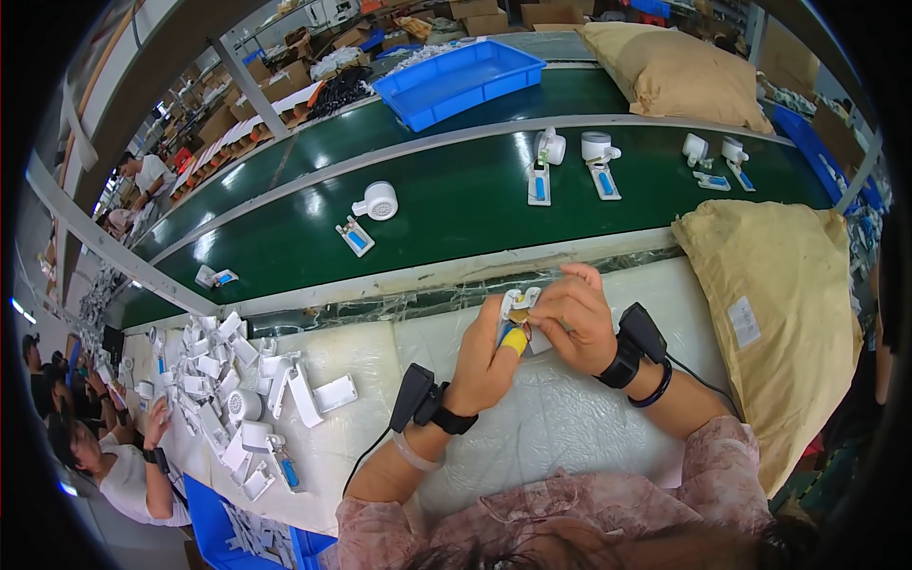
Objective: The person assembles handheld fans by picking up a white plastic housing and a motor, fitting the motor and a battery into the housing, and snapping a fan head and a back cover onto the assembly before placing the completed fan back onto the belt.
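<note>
My left hand (pixel 483 369) is closed round a small white plastic housing (pixel 507 306), held just above the table in front of me. A yellow finger cot (pixel 515 340) covers its thumb tip. Part of something blue shows beside that thumb, and a brownish-gold piece (pixel 519 314) sits inside the housing. My right hand (pixel 581 325) pinches with thumb and fingertips at the right side of the housing. What lies between those fingertips is too small to make out. Both wrists wear dark bands with black boxy devices.
White plastic parts (pixel 214 366) lie heaped left of me, above a blue bin (pixel 211 518). On the green conveyor (pixel 456 204) rest several white units with blue cells. A blue tray (pixel 465 84) stands beyond. Paper sacks (pixel 774 313) lean at right. A person (pixel 128 475) works at far left.
</note>
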Demonstrator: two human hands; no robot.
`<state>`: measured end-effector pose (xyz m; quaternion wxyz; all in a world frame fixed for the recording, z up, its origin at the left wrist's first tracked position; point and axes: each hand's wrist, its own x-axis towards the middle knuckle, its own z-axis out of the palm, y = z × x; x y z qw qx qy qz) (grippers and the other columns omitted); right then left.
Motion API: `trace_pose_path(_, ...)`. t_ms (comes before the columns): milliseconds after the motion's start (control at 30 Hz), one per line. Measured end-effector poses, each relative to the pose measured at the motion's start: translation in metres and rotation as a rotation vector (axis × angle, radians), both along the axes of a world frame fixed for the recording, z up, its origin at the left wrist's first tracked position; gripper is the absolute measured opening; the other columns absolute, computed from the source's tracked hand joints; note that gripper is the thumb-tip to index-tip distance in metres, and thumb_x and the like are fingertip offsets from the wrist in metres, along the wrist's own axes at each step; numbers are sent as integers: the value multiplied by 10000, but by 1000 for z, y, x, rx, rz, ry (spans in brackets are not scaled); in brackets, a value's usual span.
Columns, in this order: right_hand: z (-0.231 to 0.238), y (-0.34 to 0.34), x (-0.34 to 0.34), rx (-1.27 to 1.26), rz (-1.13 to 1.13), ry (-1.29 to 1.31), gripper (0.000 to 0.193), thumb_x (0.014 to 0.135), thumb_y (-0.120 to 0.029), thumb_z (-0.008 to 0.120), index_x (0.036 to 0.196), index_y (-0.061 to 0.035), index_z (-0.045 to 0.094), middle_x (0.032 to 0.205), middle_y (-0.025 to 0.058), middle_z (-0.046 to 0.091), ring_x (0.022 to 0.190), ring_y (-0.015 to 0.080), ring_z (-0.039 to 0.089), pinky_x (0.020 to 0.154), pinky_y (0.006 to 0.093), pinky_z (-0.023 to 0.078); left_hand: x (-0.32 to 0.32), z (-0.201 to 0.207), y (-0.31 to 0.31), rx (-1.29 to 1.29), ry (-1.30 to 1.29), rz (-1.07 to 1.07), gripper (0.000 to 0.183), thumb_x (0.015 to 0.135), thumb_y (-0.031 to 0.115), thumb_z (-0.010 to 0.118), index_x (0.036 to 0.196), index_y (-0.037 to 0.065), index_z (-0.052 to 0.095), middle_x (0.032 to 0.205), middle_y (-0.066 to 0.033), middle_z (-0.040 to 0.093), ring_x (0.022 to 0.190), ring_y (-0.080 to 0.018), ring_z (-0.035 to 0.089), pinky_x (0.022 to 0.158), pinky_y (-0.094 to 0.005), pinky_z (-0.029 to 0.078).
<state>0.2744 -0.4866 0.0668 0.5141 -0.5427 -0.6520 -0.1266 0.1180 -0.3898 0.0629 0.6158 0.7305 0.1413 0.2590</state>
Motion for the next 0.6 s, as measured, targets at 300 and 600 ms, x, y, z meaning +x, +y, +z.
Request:
trace_pose_path(300, 1, 0, -1, -3, 5, 10, 216, 701, -11, 745, 872, -93, 640, 813, 25, 610, 791, 210, 602, 924, 437, 396, 7, 1, -8, -3, -57, 25, 183, 1003, 146, 437, 1113, 12, 496, 806, -31, 529, 655, -81, 509, 548, -226, 441)
trace_pose_path(600, 0, 1, 0, -3, 15, -17, 218, 703, -7, 737, 875, -88, 630, 816, 28, 605, 788, 216, 597, 907, 434, 404, 7, -2, -8, 63, -24, 85, 186, 1006, 146, 433, 1109, 9, 503, 780, -28, 535, 645, -80, 506, 542, -225, 439)
